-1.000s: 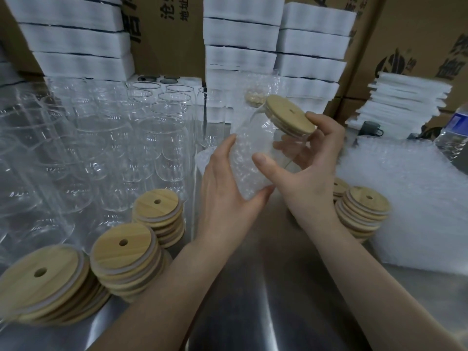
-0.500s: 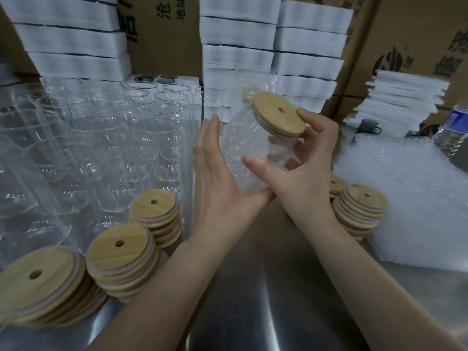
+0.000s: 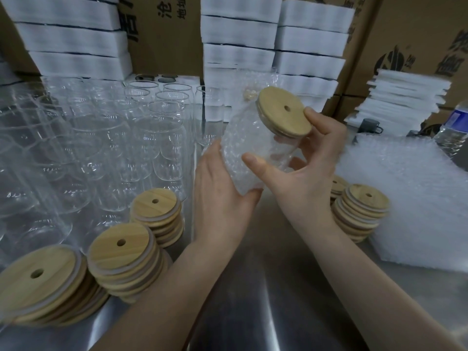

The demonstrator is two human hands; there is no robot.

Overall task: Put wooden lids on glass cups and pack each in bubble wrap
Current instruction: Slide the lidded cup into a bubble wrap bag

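Observation:
A glass cup [image 3: 281,150] with a round wooden lid [image 3: 283,111] is held tilted in the air above the steel table, partly inside a bubble wrap bag [image 3: 238,148]. My left hand [image 3: 222,193] cups the bag from below and the left. My right hand [image 3: 304,171] grips the cup's bare upper part, thumb across the front, fingertips at the lid's rim. Stacks of wooden lids lie at front left [image 3: 124,257] and at the right [image 3: 359,211]. Many bare glass cups [image 3: 162,145] stand at the left.
A pile of bubble wrap bags [image 3: 415,198] lies at the right. White foam boxes [image 3: 238,46] and cardboard cartons [image 3: 417,34] line the back. A water bottle [image 3: 455,127] stands at far right. The steel table [image 3: 253,300] runs toward me.
Both hands have lifted the cup slightly and shifted it; my left hand has slid along the bubble wrap bag on the cup's lower part. The lid stays on.

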